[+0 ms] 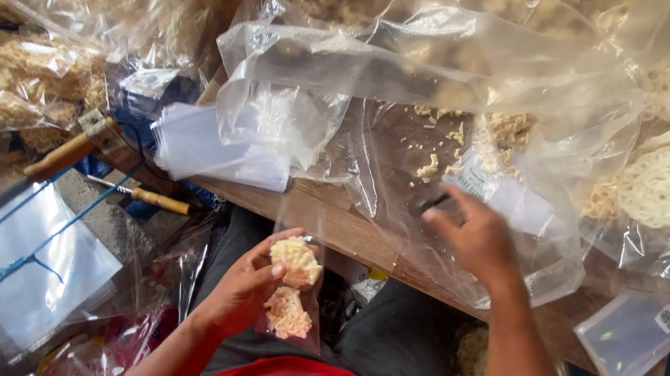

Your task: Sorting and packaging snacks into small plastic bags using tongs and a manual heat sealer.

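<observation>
A brown wooden bench (pixel 363 239) ran across the middle. Clear plastic bags of pale lacy crackers (pixel 13 77) were heaped far left and far right. A wooden-handled tool (pixel 63 157) lay at left, beside a stack of flat clear plastic sheets (pixel 39 274).

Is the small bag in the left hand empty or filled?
Partly filled: the small clear bag in the left hand holds two pale crackers, one stacked above the other.

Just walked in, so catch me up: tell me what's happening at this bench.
A person is seated at a wooden bench. Their left hand holds a small clear bag with two pale crackers in it. Their right hand reaches onto the large plastic sheet strewn with crumbs. Bags of crackers are piled around.
</observation>
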